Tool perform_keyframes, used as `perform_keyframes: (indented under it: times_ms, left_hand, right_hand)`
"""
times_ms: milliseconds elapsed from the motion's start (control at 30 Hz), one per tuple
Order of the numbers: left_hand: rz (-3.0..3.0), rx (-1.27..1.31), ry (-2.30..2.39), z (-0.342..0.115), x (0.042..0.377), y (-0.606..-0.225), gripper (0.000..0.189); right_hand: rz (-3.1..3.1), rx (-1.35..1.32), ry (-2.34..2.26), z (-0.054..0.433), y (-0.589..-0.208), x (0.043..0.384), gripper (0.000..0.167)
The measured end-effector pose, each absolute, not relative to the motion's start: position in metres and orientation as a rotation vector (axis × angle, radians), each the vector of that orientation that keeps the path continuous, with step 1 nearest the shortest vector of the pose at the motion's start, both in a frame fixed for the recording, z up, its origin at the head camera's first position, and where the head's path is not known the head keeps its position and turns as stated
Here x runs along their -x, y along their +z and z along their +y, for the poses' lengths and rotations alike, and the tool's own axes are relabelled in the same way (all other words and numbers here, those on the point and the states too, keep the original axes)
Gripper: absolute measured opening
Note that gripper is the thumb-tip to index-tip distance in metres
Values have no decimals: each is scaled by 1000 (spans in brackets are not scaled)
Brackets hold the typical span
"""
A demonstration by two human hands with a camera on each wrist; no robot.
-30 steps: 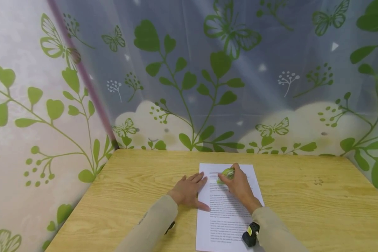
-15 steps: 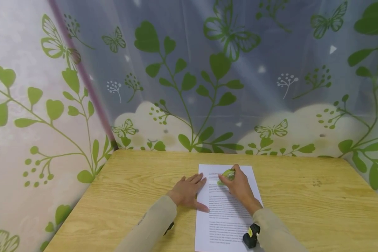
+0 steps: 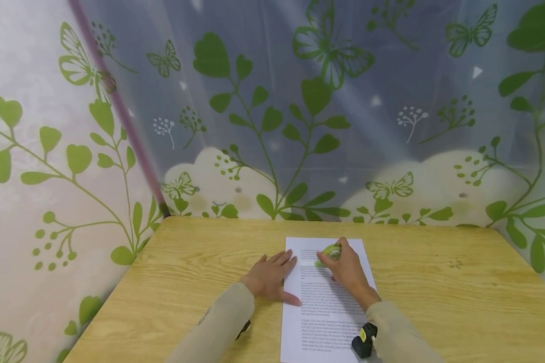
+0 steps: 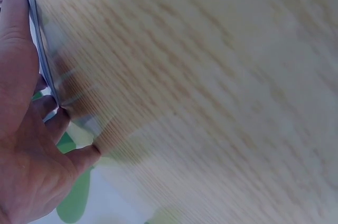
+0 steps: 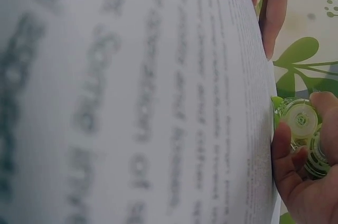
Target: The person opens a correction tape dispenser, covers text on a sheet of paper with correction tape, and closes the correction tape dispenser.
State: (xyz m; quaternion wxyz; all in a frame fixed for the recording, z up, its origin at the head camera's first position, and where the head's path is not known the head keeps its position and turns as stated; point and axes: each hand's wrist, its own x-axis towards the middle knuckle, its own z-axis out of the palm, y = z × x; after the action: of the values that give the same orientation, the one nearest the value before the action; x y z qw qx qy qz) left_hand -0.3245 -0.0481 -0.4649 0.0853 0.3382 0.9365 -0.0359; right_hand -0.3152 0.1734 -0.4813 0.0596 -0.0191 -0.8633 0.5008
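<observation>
A printed sheet of paper [image 3: 291, 322] lies on the wooden table. In the head view my left hand [image 3: 270, 275] rests with straight, spread fingers over the sheet's left edge, the thumb lower down on the margin. My right hand [image 3: 348, 271] pinches a translucent green correction tape [image 3: 330, 253] between thumb and fingers, its tip down at the upper lines of text. The right wrist view shows the round reels inside the correction tape [image 5: 302, 120]; the fingers of the right hand [image 5: 311, 192] wrap its near side. Part of its body is hidden by the hand.
The wooden table [image 3: 200, 252] reaches back to a curtain [image 3: 272, 116] printed with green leaves and butterflies. Another patterned curtain [image 3: 41, 151] hangs along the left side. A black wrist camera [image 3: 364, 340] sits under the right sleeve, above the sheet's lower right.
The right hand with the correction tape has shifted slightly to the right along the text. The left hand has stayed in place. The head view has drifted a little.
</observation>
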Motion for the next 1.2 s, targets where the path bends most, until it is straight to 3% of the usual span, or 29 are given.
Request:
perform_keyframes:
  times_ms: [1200]
  left_hand:
    - [2794, -999, -89, -48, 325, -467, 110]
  right_hand:
    - [-2652, 93, 1454, 191, -480, 309, 41]
